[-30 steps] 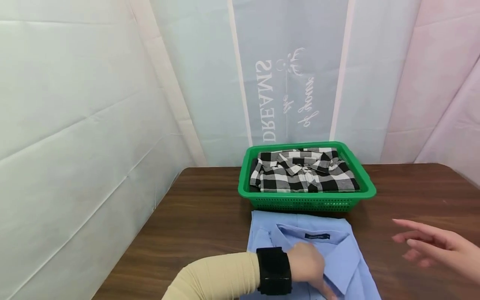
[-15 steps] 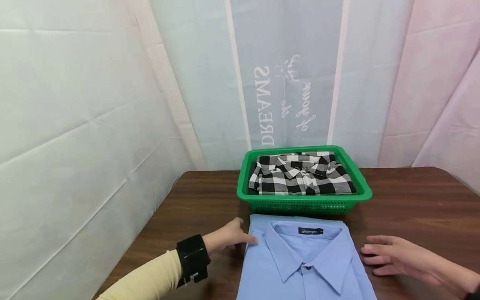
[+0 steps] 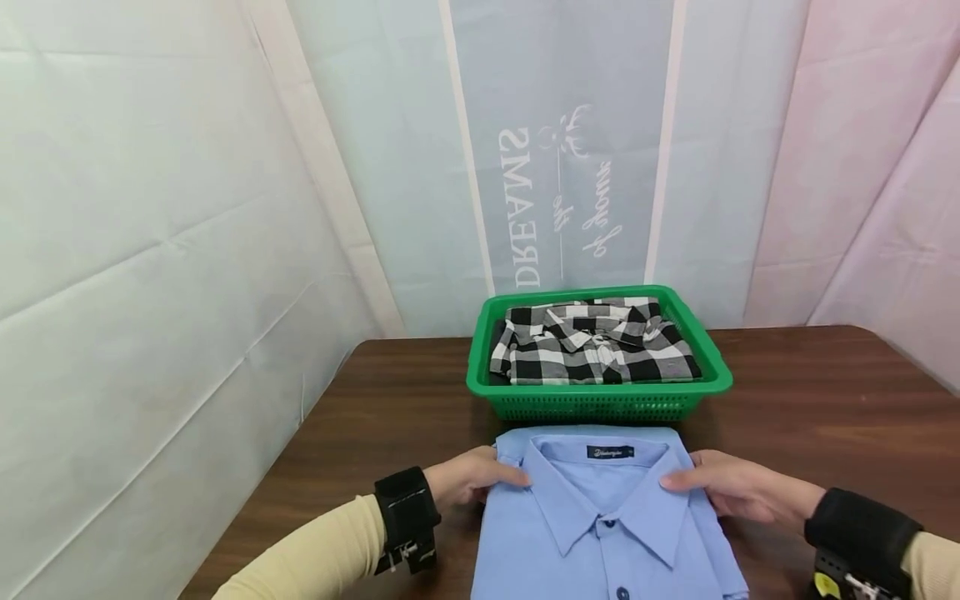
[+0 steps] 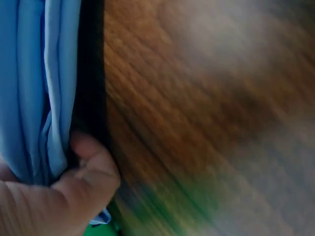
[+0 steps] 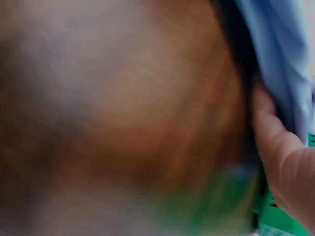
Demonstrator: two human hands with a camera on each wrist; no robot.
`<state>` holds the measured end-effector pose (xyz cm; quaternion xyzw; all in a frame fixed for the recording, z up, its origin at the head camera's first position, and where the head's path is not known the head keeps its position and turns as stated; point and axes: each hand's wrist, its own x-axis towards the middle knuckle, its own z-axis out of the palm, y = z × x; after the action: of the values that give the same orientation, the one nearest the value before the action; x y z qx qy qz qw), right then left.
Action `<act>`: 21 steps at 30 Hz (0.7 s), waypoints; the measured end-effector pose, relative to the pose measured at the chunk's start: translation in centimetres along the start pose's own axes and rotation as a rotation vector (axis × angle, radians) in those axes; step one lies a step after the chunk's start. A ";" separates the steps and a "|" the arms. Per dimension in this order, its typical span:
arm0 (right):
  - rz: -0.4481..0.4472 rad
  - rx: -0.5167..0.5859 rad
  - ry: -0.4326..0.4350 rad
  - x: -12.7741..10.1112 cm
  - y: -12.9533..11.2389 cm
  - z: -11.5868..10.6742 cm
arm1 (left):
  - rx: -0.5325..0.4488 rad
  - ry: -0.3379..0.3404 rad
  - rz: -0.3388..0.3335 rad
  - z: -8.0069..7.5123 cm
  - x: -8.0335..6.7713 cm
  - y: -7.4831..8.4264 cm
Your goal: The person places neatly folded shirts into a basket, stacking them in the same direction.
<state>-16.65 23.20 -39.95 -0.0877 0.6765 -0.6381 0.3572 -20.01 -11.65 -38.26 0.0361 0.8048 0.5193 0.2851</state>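
A folded light-blue collared shirt (image 3: 570,533) lies on the table, collar toward the basket. My left hand (image 3: 476,478) grips its left edge near the shoulder, thumb on top and fingers tucked beneath. On the opposite edge my right hand (image 3: 738,485) holds the shirt the same way, its thumb beside the collar. In the left wrist view the stacked layers of the shirt (image 4: 39,88) sit in the curl of my hand. The right wrist view has the shirt's side (image 5: 283,64) against my right fingers; their tips are hidden under it.
Just beyond the shirt stands a green plastic basket (image 3: 600,406) with a folded black-and-white checked shirt (image 3: 600,346) in it. Dark wooden table (image 3: 405,400) surrounds them. Pale printed sheets (image 3: 570,83) hang behind and on the left side.
My left hand has moved from the middle of the blue shirt to its left edge and taken hold there. My right hand has come in from the right and grips the right edge.
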 end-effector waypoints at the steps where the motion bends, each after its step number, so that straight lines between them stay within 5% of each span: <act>1: -0.007 0.002 0.023 0.0 0.1 0.1 | 0.011 0.023 0.015 0.1 -0.1 0.1; 6: -0.068 -0.081 0.146 -1.8 0.2 0.8 | 0.046 0.087 0.125 0.1 -1.7 0.6; 13: -0.159 -0.351 0.434 -5.6 -1.5 3.5 | 0.056 0.125 0.387 -0.5 -5.9 2.2; 21: -0.452 -0.580 0.796 -7.9 -4.0 4.6 | 0.162 0.323 0.663 -0.6 -9.2 5.8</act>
<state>-9.53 23.34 -32.96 -0.0774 0.8722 -0.4699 -0.1119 -14.07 -12.74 -29.20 0.2346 0.8225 0.5170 -0.0326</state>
